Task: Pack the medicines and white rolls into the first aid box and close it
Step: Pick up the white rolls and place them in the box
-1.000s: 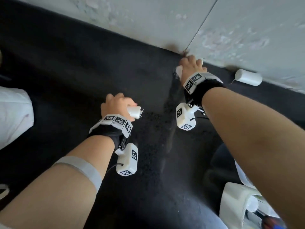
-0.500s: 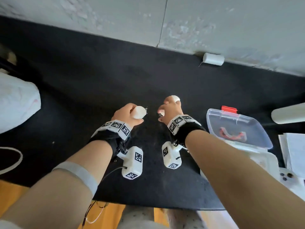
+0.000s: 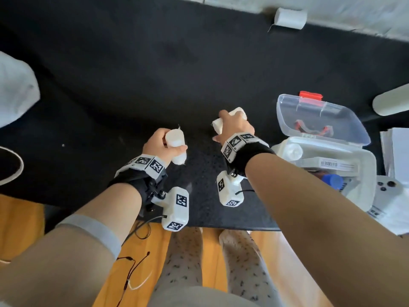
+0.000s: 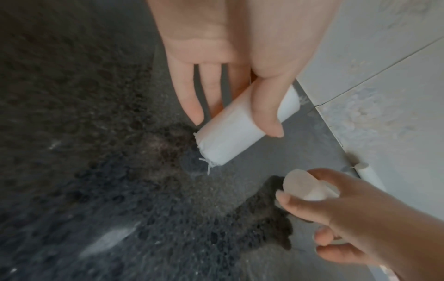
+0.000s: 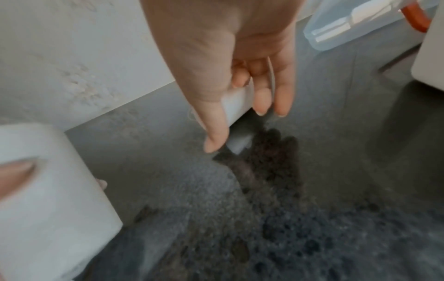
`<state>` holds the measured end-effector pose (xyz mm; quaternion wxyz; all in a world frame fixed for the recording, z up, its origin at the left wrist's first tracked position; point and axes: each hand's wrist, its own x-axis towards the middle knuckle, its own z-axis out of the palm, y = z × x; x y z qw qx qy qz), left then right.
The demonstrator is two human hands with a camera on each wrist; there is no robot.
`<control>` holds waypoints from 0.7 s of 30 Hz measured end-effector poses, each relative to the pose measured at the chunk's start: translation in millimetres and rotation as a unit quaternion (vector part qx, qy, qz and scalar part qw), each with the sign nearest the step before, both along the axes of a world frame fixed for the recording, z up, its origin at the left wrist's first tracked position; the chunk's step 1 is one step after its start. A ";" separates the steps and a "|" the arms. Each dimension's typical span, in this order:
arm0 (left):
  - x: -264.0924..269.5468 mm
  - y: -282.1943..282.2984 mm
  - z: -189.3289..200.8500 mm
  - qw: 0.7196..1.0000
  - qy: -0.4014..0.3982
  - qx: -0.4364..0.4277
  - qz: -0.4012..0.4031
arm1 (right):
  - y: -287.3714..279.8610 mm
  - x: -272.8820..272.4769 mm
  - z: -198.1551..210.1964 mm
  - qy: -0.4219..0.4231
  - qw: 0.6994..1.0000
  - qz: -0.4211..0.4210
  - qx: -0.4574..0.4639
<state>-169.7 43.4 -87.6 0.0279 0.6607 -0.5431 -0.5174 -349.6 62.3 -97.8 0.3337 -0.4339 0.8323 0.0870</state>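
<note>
Head view: one white roll sits gripped in the left hand, thumb and fingers wrapped round it above the black desk. Right hand pinches a second roll, fingers curled on it, just left of the open first aid box. A third roll lies far back by the wall.

Looked steeply down from head height over both forearms onto the black mat. Peered along each palm from the wrists, close in. Shared that mat, the wall and both hands.
</note>
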 end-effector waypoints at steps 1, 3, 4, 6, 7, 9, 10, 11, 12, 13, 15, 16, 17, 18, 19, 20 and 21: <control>1.7 0.2 2.5 1.000 0.007 -0.002 0.006 | -0.1 0.6 1.7 0.017 1.000 0.016 0.009; 4.5 -0.6 6.8 1.000 0.021 -0.013 0.015 | -1.3 0.0 6.9 0.034 0.999 0.031 0.011; 5.6 -0.9 8.7 0.999 0.031 -0.019 0.019 | -2.2 -0.8 9.7 0.032 0.999 0.029 0.006; 3.7 0.0 14.2 0.997 0.057 -0.031 0.031 | -3.7 -4.9 15.6 0.017 1.000 0.022 -0.005; 1.1 1.5 17.4 0.996 0.070 -0.032 0.040 | -4.0 -7.5 18.9 0.000 1.000 0.014 -0.014; -7.6 5.4 25.0 0.993 0.099 -0.026 0.059 | -2.2 -13.5 27.4 -0.064 0.996 -0.027 -0.048; -14.1 8.2 30.4 0.991 0.117 -0.018 0.066 | 0.0 -17.2 31.7 -0.092 0.992 -0.045 -0.074; -22.0 10.6 36.7 0.988 0.136 -0.010 0.067 | 3.0 -22.0 36.3 -0.109 0.986 -0.061 -0.107; -31.6 12.7 44.3 0.986 0.158 -0.002 0.061 | 7.0 -27.4 42.5 -0.123 0.977 -0.084 -0.150; -42.7 15.0 53.3 0.982 0.180 0.005 0.050 | 12.5 -33.2 50.5 -0.142 0.963 -0.109 -0.199; -67.0 19.0 71.2 0.975 0.221 0.009 0.026 | 24.9 -46.4 69.2 -0.182 0.934 -0.139 -0.274; -79.6 21.3 80.1 0.972 0.236 0.008 0.014 | 32.2 -54.2 79.2 -0.189 0.925 -0.149 -0.293; -92.5 24.1 88.7 0.969 0.248 0.005 -0.001 | 40.6 -63.8 88.4 -0.190 0.917 -0.163 -0.310; -105.3 28.0 96.8 0.966 0.258 0.002 -0.015 | 50.6 -75.5 96.3 -0.188 0.908 -0.182 -0.326; -117.7 33.1 103.7 0.964 0.265 0.001 -0.031 | 61.6 -88.3 102.3 -0.183 0.900 -0.203 -0.340; -129.8 39.1 109.3 0.962 0.270 0.001 -0.047 | 72.9 -101.1 106.8 -0.172 0.894 -0.223 -0.349; -140.8 46.1 113.3 0.960 0.274 0.004 -0.063 | 85.1 -112.5 112.0 -0.161 0.891 -0.240 -0.350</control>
